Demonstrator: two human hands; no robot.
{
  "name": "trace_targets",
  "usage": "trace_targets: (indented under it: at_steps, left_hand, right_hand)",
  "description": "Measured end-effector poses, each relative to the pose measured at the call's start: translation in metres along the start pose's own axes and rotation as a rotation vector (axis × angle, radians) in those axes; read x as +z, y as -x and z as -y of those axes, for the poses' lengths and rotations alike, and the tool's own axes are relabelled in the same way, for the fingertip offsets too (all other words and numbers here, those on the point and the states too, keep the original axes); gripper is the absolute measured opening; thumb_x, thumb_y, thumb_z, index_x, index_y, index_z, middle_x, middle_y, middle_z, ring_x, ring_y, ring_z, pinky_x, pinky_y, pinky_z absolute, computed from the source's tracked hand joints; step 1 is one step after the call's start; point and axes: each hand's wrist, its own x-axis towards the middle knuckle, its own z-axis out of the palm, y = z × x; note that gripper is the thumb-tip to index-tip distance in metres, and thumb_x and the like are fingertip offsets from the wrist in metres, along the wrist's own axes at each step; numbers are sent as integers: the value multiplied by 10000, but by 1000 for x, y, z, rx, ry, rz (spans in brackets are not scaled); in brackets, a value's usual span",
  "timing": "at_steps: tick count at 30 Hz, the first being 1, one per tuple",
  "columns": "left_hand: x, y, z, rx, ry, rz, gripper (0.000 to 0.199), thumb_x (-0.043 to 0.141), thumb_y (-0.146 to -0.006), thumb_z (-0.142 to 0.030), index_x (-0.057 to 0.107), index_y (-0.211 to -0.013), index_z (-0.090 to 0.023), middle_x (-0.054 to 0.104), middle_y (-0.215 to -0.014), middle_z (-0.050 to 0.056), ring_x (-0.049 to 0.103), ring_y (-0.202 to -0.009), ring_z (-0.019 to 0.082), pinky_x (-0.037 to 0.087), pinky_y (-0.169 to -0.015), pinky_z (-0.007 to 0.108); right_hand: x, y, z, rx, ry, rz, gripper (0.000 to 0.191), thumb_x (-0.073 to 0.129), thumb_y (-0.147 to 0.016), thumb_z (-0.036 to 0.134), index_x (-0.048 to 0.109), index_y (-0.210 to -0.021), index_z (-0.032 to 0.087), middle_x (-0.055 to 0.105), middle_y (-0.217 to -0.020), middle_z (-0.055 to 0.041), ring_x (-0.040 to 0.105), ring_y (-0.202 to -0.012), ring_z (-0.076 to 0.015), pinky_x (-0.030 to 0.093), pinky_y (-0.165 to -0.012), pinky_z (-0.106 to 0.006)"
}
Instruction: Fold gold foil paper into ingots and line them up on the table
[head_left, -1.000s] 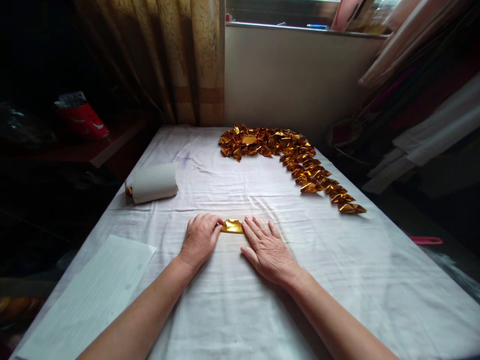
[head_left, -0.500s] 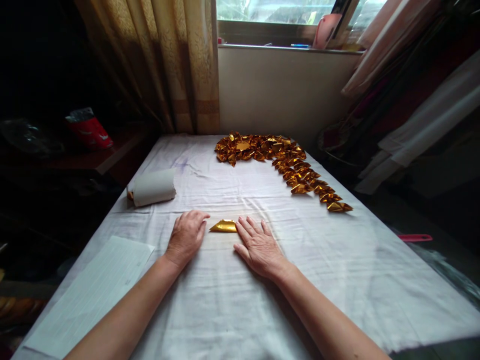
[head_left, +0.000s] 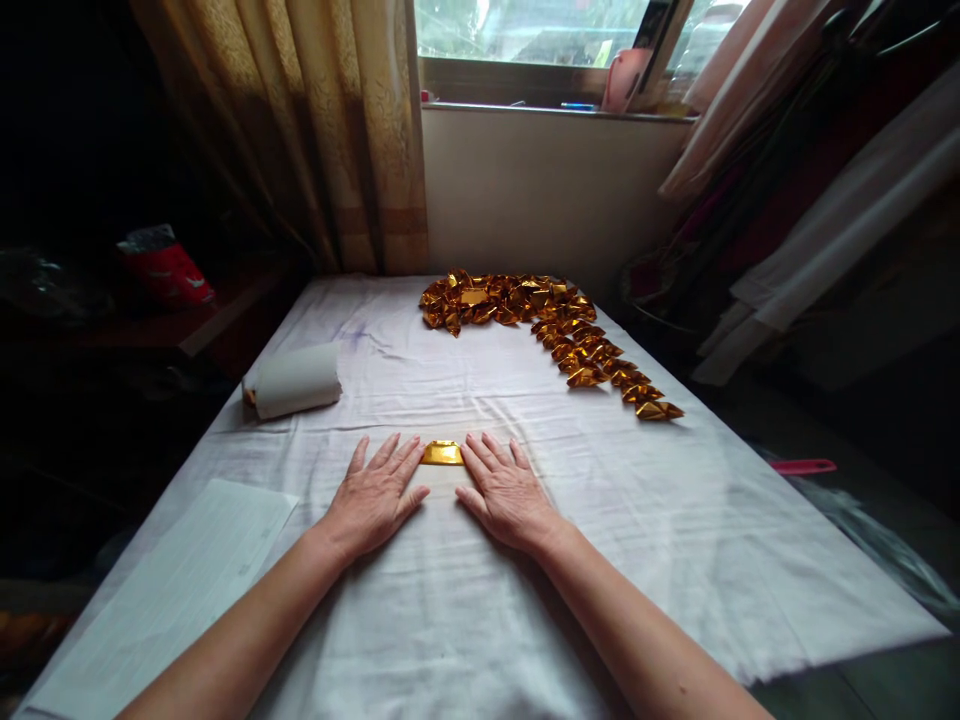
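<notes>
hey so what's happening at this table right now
A person has both hands flat on the white cloth, the left hand and right hand each with fingertips at one end of a small folded gold foil piece. Many folded gold pieces lie heaped at the far edge, some trailing off in rows toward the right. A pale roll and a sheet of paper lie on the left.

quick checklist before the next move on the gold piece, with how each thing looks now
- Left hand flat, fingertips at the gold foil piece's left end: ok
- Right hand flat, fingertips at its right end: ok
- Foil piece lying on the white cloth: ok
- Finished-looking gold pieces apart from both hands: ok
- White roll away from the hands: ok
- Creases under the fingertips pressed sharp: cannot tell
</notes>
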Motion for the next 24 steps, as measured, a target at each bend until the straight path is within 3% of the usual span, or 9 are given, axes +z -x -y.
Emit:
trace_targets:
  at_steps: [7, 10, 14, 24]
  left_hand:
    - [-4, 0, -12, -35, -28, -44, 539, 416, -963, -492, 456, -1444, -252, 452, -1510, 70, 288, -1457, 306, 106, -1179, 600]
    - [-4, -1, -12, -25, -23, -60, 520, 404, -970, -475, 458, -1441, -260, 462, -1504, 62, 293, -1456, 296, 104, -1180, 596]
    - [-3, -1, -11, -29, -26, -79, 506, 393, -975, -460, 463, -1437, -266, 480, -1491, 63, 317, -1444, 300, 118, -1176, 600]
    - [-20, -4, -21, -45, -61, -107, 409, 484, -944, -347, 565, -1333, -249, 559, -1417, 102, 398, -1386, 337, 194, -1143, 618]
  right_hand:
    - [1, -2, 3, 97, 23, -61, 640, 385, -991, 479, 325, -1510, 110, 236, -1590, -120, 205, -1484, -276, 137, -1196, -542]
    - [4, -10, 14, 27, 30, -118, 619, 364, -999, 477, 314, -1517, 141, 222, -1596, -105, 184, -1490, -260, 111, -1200, -538]
    - [8, -20, 26, -102, -3, -48, 598, 309, -1010, 514, 342, -1508, 183, 293, -1575, -93, 237, -1476, -241, 119, -1200, -537]
    - [2, 2, 6, 53, 36, 12, 556, 353, -1003, 454, 339, -1510, 226, 276, -1586, -73, 211, -1483, -261, 118, -1182, -584]
